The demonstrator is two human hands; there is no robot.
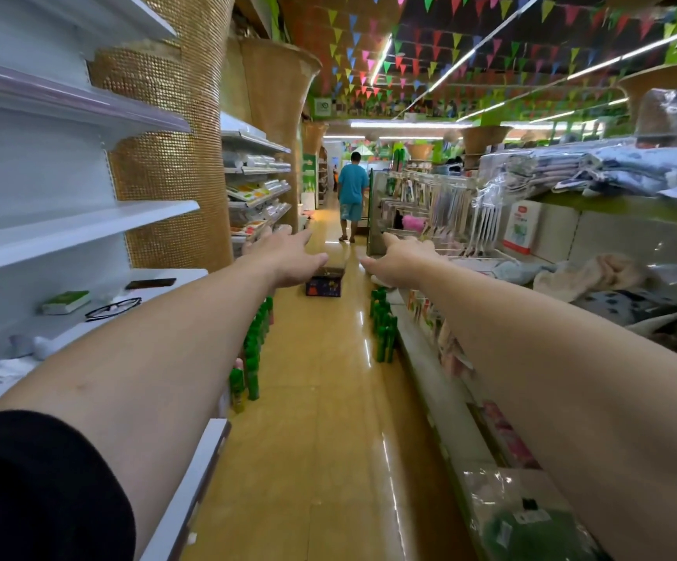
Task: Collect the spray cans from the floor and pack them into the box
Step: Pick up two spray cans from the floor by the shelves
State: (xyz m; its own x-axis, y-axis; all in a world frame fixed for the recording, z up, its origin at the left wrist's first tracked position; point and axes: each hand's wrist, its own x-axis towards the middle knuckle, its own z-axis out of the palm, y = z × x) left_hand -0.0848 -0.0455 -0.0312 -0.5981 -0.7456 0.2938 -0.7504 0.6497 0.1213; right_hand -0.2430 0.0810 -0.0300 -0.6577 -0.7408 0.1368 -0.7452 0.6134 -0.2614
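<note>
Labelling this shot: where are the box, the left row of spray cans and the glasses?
box (324,286): head view, front side.
left row of spray cans (252,360): head view, green can body.
glasses (113,308): head view, frame.

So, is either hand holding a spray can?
No, left hand and right hand reach forward empty; spray cans stand on the floor.

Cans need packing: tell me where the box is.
Head view, centre: the box sits on the aisle floor, beyond both rows of spray cans, below the left hand.
</note>
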